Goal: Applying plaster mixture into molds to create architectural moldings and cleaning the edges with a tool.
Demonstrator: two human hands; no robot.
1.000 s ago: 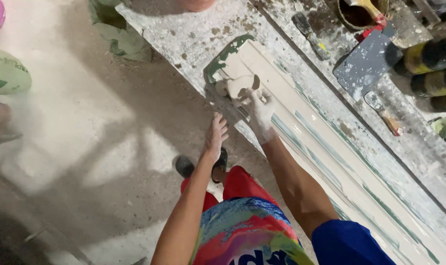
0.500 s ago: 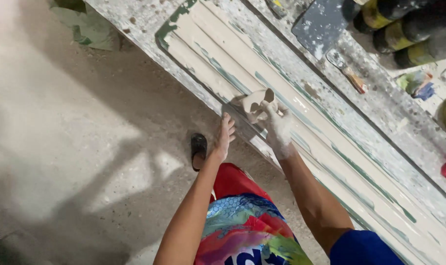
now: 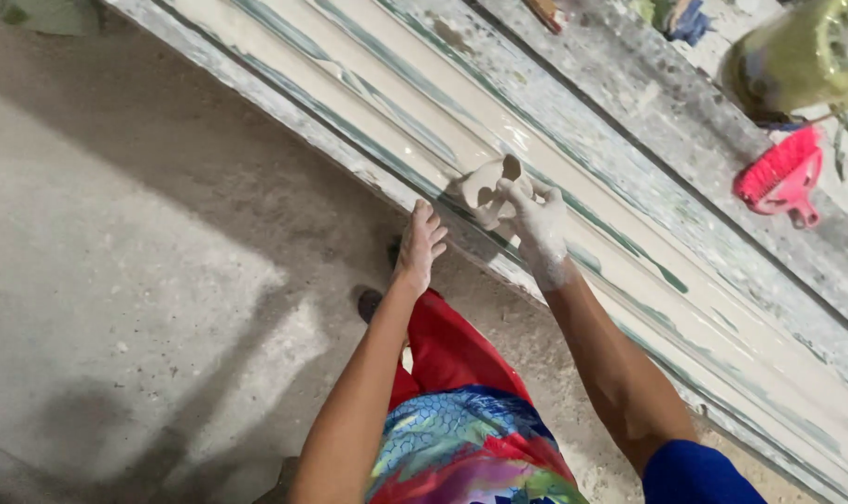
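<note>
My right hand [image 3: 539, 227], coated in white plaster, grips a small flat plaster-covered profile tool [image 3: 486, 187] with holes in it. The tool rests on a long moulded strip of wet white plaster [image 3: 685, 308] that runs diagonally along a bench. My left hand [image 3: 420, 245] hangs with straight fingers, apart from the tool, just beside the near edge of the bench and holds nothing. Below my arms I see red and patterned shorts.
A grey concrete floor [image 3: 135, 280] fills the left side. A dark sandal [image 3: 370, 302] shows under my left wrist. On the far side of the bench lie a red brush [image 3: 780, 175] and a pale green container [image 3: 802, 56].
My right hand has slid the tool further along the moulded strip, and my left hand followed alongside. The view has shifted, bringing the red brush and green container into sight.
</note>
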